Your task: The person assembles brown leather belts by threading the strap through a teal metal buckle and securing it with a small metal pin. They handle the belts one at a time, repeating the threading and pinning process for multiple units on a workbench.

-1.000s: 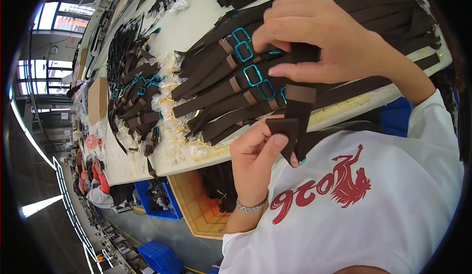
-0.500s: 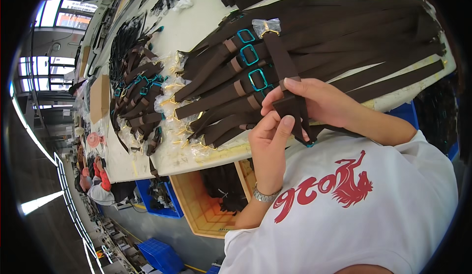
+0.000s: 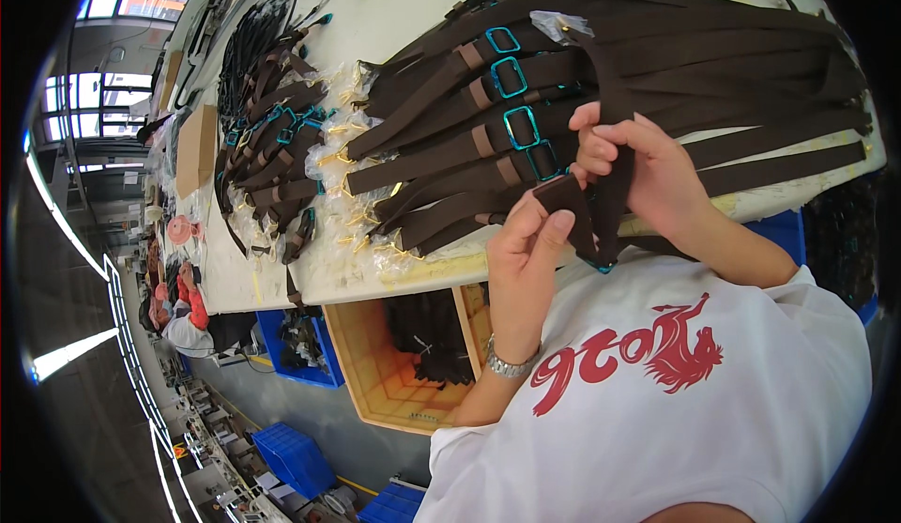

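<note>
A dark brown strap (image 3: 615, 190) hangs in a loop between my two hands, in front of my shirt. My left hand (image 3: 526, 260), with a metal watch on its wrist, pinches one end of it between thumb and fingers. Higher and to the right, my right hand (image 3: 652, 171) has its fingers curled round another stretch of the same strap. A teal metal piece (image 3: 603, 267) shows at the bottom of the loop. Beyond my right hand the strap runs up to a plastic-wrapped gold fitting (image 3: 561, 25). Several straps with teal buckles (image 3: 510, 77) lie just past my hands.
Long brown straps (image 3: 741, 63) cover the right of the pale table (image 3: 361, 284). Gold hooks in clear plastic (image 3: 343, 157) line their left ends. Farther left lies another strap pile (image 3: 272, 147) beside a cardboard piece (image 3: 195, 150). Below stand a wooden box (image 3: 357, 363) and blue crates (image 3: 293, 457).
My right hand has shifted up and right, its fingers now curled round the strap. The left hand still pinches the end. The whole view has shifted slightly.
</note>
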Demonstrator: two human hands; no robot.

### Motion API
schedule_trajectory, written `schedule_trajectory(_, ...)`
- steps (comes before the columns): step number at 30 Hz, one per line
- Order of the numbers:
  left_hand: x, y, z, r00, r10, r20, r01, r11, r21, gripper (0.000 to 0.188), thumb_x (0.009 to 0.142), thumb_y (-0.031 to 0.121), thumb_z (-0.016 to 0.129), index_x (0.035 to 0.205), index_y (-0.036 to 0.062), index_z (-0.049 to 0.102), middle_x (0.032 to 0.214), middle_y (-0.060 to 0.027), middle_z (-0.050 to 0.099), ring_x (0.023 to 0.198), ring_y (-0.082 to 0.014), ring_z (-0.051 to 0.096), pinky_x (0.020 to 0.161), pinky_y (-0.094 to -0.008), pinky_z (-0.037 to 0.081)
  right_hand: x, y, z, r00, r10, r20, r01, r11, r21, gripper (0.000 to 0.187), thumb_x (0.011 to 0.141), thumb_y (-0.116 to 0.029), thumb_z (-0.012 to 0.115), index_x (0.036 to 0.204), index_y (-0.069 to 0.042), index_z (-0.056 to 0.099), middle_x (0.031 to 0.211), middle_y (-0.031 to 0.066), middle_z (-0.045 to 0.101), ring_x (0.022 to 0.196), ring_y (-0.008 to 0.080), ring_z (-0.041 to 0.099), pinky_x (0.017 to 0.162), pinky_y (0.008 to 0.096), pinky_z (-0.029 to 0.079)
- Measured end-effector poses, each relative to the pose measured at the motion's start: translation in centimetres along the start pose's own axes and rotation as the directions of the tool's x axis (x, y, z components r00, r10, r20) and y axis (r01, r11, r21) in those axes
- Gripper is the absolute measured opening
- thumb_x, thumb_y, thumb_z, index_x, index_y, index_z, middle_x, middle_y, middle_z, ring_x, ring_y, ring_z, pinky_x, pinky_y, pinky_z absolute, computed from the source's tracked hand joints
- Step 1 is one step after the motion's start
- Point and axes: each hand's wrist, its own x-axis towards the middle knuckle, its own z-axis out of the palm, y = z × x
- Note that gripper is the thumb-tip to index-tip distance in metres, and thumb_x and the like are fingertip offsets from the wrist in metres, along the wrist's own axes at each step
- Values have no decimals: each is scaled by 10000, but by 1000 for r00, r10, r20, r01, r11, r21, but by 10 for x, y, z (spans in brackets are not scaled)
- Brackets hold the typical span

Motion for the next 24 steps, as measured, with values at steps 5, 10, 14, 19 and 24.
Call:
schedule_trajectory(5, 0, 8, -7, 995, -46, 90, 53, 995, -85, 178, 1045, 86, 645, 1111, -57, 730, 977, -59, 751, 866, -95, 677, 794, -247, 534, -11, -16, 8, 976, 174, 127, -103, 895, -433, 263, 1035, -168, 600, 1179, 22, 713, 678, -63, 463, 594, 40, 373, 567, 235, 341)
schedule_trajectory(10, 3, 15, -11, 959, -234, 159, 256, 956, -141, 110, 1011, 47, 676, 994, -48, 727, 1015, -83, 762, 850, -128, 710, 752, -270, 564, -13, -9, 9, 956, 234, 180, -125, 874, -469, 272, 1051, -238, 636, 1150, -8, 743, 751, -42, 614, 565, 9, 416, 515, 181, 319)
schedule_trajectory(14, 2, 8, 4, 986, -117, 121, 142, 965, -220, 176, 1007, 19, 622, 1124, -83, 705, 1083, -145, 765, 915, -182, 732, 705, -280, 555, -10, -6, 1, 907, 345, 242, -237, 893, -382, 249, 1060, -257, 656, 1138, -31, 726, 817, -30, 634, 630, 34, 449, 572, 217, 422)
schedule_trajectory(19, -2, 5, 9, 997, -60, 49, 60, 998, -14, 173, 966, 39, 636, 1060, -88, 706, 992, -124, 758, 843, -138, 662, 782, -264, 500, -6, 0, -10, 937, 197, 288, -97, 940, -326, 280, 940, -265, 783, 863, -26, 660, 698, -16, 590, 590, 61, 482, 540, 241, 401)
schedule_trajectory(24, -5, 0, 8, 990, -3, 140, 7, 1000, -29, 344, 1008, 205, 664, 1193, -84, 666, 1054, -105, 713, 873, -133, 614, 746, -283, 480, -9, -5, -9, 953, 199, 227, -97, 913, -395, 226, 944, -244, 744, 877, -50, 651, 735, -20, 591, 605, 60, 467, 562, 248, 414)
